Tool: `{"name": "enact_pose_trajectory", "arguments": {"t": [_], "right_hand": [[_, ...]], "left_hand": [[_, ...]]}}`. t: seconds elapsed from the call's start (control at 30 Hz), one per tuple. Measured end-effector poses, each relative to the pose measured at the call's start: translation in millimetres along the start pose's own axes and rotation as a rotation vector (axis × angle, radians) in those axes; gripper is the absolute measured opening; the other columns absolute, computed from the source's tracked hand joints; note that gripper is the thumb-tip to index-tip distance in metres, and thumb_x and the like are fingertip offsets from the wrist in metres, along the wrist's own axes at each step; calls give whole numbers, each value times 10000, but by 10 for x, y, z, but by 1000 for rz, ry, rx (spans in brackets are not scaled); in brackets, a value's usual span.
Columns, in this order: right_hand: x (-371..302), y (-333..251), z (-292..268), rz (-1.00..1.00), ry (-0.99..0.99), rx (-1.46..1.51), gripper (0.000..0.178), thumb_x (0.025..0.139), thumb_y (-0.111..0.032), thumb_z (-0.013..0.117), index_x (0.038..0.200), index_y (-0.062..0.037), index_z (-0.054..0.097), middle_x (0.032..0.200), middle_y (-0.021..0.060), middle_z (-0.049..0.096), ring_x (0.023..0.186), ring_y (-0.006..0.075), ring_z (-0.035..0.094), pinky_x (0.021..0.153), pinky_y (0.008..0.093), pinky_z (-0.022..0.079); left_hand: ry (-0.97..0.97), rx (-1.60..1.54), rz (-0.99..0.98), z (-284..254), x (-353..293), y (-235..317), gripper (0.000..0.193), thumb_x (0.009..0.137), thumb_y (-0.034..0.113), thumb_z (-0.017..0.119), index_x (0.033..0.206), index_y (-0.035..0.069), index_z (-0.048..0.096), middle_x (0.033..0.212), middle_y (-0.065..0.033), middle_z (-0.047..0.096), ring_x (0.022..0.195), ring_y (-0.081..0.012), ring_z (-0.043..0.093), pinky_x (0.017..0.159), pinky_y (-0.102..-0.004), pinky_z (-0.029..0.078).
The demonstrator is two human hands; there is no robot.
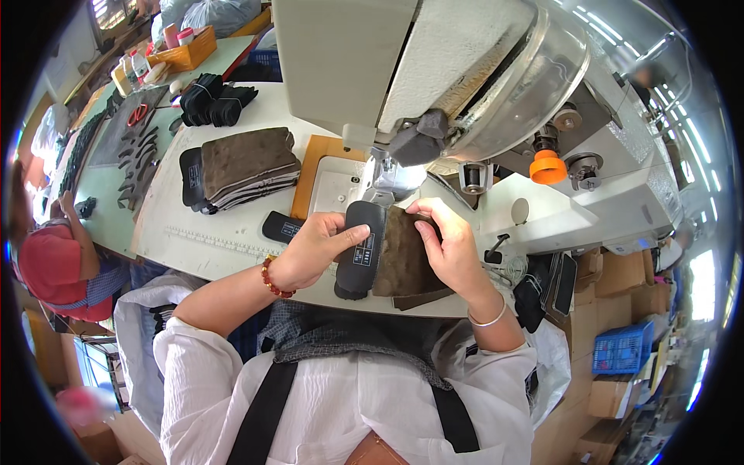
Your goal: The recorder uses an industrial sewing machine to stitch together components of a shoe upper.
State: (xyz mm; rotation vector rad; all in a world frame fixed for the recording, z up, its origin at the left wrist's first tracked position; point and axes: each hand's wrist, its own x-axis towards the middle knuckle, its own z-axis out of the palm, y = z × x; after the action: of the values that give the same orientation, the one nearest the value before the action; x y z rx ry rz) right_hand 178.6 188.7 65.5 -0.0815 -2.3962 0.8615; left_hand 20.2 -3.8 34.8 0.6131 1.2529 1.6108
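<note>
Sewing workshop, sewing machine [341, 62], fabric stacks [249, 161]

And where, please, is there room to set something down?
Bare tabletop lies between the brown stack and the ruler, and below the ruler. It's crowded at the machine: left hand on a black piece, right hand on a brown piece.

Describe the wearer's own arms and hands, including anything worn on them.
Both hands are ungloved. A reddish-brown beaded bracelet circles the wrist of the left hand; a thin, pale, smooth bangle circles that of the right hand. Loose white sleeves with soft creases end around the elbows, leaving the forearms bare.
</note>
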Motion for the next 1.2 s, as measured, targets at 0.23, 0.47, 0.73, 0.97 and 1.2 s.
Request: {"name": "enact_pose_trajectory", "arguments": {"t": [0.23,0.47,0.73,0.97,1.2], "right_hand": [[-3,20,31,-83,54,-97,220,902,47,651,1100,-42,687,1031,111,725,899,321,689,841,404,516],[-9,2,33,-63,68,-110,204,912,37,642,1095,-41,688,1005,113,721,882,320,682,844,406,516],[-53,-123,8,-46,100,-51,246,903,-58,741,1142,-42,688,1076,131,712,951,341,673,858,415,512],[-361,-366,-97,-626,148,-389,223,791,-78,786,966,-131,660,946,27,608,833,211,601,827,415,470],[-538,-392,66,-867,235,-616,181,817,-92,717,822,-206,577,945,-38,591,894,144,592,854,377,475]], "left_hand": [[-7,-6,-16,-22,2,-24,283,1036,255,717,1093,-22,728,909,0,728,776,-38,638,696,-216,527],[-56,8,-62,-3,-49,-28,280,962,199,808,1119,-19,731,990,-24,748,839,-56,665,752,-232,556],[12,451,96,52,-161,36,201,907,118,836,1066,24,756,973,-42,757,858,-100,685,754,-282,564],[95,1186,1327,-70,-253,41,387,621,44,785,1005,74,759,943,-30,688,848,-251,656,719,-343,566],[177,1256,1528,-175,-210,-51,358,614,167,716,962,90,742,956,-24,682,901,-229,652,742,-352,551]]}}
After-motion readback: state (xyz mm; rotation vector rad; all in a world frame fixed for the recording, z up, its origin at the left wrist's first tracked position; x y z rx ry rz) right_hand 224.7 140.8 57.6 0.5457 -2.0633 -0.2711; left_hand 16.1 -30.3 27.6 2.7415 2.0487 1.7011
